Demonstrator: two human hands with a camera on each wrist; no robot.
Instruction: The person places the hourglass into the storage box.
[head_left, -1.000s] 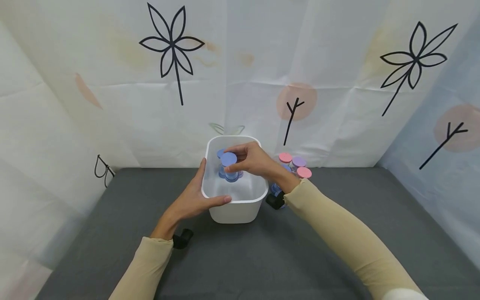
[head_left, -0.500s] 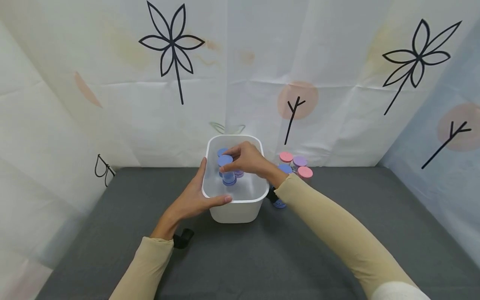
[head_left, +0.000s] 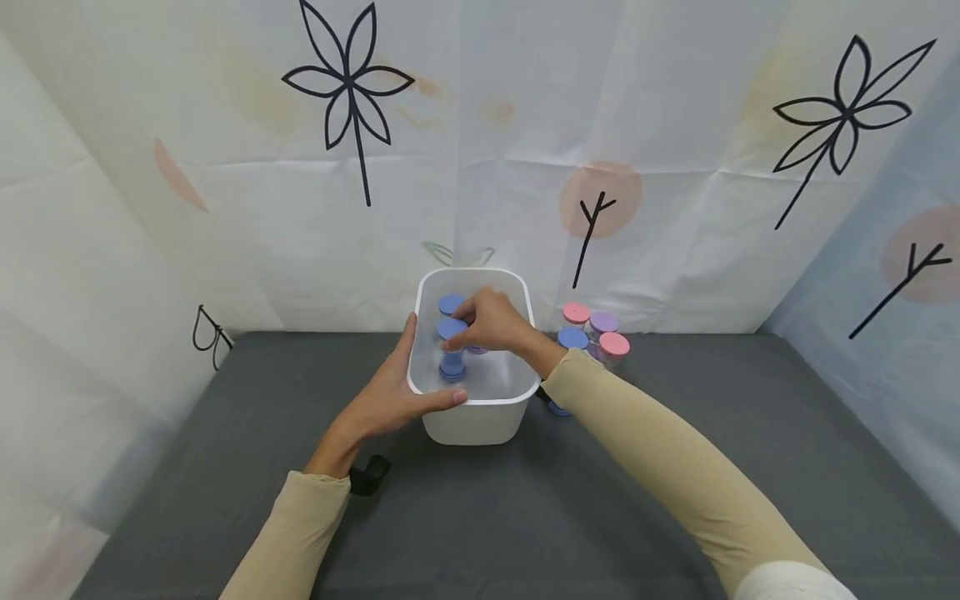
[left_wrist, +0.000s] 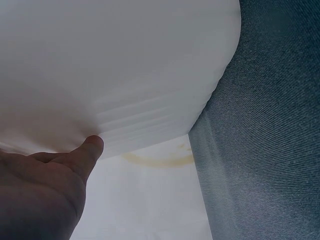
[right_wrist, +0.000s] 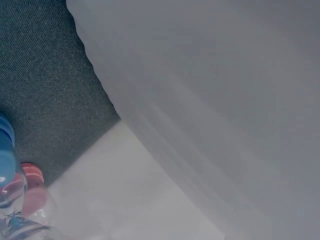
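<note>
In the head view, my left hand [head_left: 393, 392] holds the white bin [head_left: 476, 425] at its left side, thumb over the near rim. The left wrist view shows a finger of that hand against the bin's outer wall. Inside the bin, my right hand [head_left: 498, 323] pinches a blue sand timer [head_left: 452, 367] below its top cap. The timer stands near the left wall; whether its base touches the floor I cannot tell. Behind it is another blue sand timer [head_left: 450, 303]. A purple-ended one [head_left: 477, 349] is mostly hidden under the right hand.
Right of the bin stand several more sand timers with pink [head_left: 576, 312], purple [head_left: 603, 322] and blue [head_left: 572, 337] ends, partly behind the right forearm. A grey cloth [head_left: 480, 517] covers the table. A white printed curtain [head_left: 495, 200] hangs behind the bin.
The right hand has moved the blue sand timer slightly left and nearer to me inside the bin. The left hand has stayed on the bin.
</note>
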